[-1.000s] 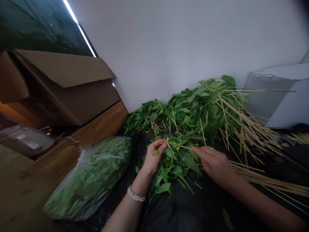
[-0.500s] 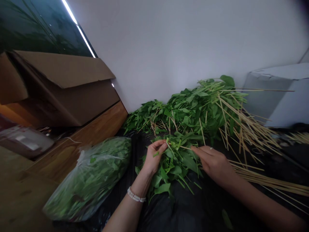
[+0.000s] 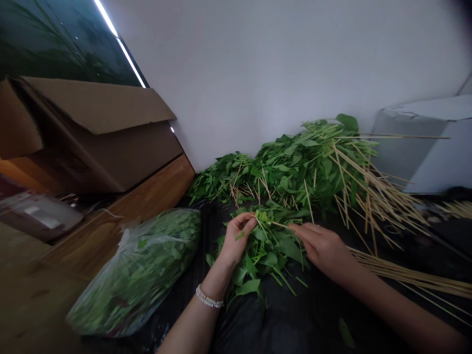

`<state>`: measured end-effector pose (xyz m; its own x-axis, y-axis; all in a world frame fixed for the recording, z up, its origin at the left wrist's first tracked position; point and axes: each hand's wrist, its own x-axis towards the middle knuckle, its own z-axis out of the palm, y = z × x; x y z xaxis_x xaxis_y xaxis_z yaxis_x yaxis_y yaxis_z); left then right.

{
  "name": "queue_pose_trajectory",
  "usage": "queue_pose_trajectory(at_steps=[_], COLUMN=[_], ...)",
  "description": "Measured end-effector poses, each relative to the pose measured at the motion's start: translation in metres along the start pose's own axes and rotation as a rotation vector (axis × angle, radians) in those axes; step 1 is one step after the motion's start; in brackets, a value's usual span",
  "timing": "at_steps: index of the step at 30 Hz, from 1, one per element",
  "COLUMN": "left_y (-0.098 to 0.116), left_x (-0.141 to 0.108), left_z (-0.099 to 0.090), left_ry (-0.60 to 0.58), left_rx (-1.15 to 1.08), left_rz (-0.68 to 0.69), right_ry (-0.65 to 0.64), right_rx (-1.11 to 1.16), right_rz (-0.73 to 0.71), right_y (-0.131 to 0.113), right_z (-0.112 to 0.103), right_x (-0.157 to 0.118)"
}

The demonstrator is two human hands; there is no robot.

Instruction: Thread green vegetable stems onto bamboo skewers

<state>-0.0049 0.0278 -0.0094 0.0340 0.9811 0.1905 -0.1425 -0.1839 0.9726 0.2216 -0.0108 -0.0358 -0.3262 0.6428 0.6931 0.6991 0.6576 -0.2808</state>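
Note:
My left hand, with a beaded bracelet at the wrist, has thumb and forefinger pinched on a green leaf stem at the far end of a thin wooden skewer. From the other side my right hand is closed around that skewer, which lies nearly level between the two hands. Cut green stem ends bunch on it near my left fingertips. Beneath both hands spreads a loose heap of leafy greens. The skewer's exact tip is hard to make out.
Behind, a large pile of greens on skewers leans by the wall. More bare skewers lie at right, before a white box. At left are a clear bag of leaves and a cardboard box. Black plastic covers the surface.
My right hand has shifted slightly left with the skewer. The stem ends sit a little closer together beside my left fingertips, and my left hand has hardly moved.

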Motion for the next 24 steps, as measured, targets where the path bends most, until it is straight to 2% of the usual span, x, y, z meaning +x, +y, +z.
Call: queue_pose_trajectory(at_steps=[2, 5, 8, 10, 14, 17, 21, 22, 24], left_y=[0.002, 0.006, 0.007, 0.005, 0.003, 0.018, 0.056, 0.064, 0.074], left_x=[0.001, 0.003, 0.004, 0.005, 0.013, 0.026, 0.033, 0.031, 0.023], left_z=[-0.002, -0.007, -0.013, -0.015, -0.018, -0.018, -0.007, -0.002, 0.013], left_ry=[0.001, 0.034, 0.072, 0.081, 0.118, 0.115, 0.006, -0.063, -0.281], left_rx=[-0.009, 0.001, 0.050, 0.070, 0.077, 0.106, 0.340, 0.447, 0.680], left_rz=[0.008, 0.020, 0.050, 0.048, 0.030, 0.083, 0.237, 0.295, 0.413], right_ry=[0.065, 0.283, 0.456, 0.497, 0.477, 0.457, 0.462, 0.469, 0.481], right_rx=[-0.015, -0.061, -0.109, -0.108, -0.082, -0.089, -0.103, -0.111, -0.132], right_rz=[0.002, 0.020, 0.113, 0.173, 0.210, 0.240, 0.274, 0.280, 0.297], right_y=[0.001, 0.004, 0.008, 0.012, 0.019, 0.023, 0.028, 0.029, 0.030], right_z=[-0.005, -0.020, -0.035, -0.040, -0.039, -0.036, -0.039, -0.040, -0.043], right_x=[0.003, 0.012, 0.020, 0.023, 0.022, 0.021, 0.021, 0.021, 0.022])
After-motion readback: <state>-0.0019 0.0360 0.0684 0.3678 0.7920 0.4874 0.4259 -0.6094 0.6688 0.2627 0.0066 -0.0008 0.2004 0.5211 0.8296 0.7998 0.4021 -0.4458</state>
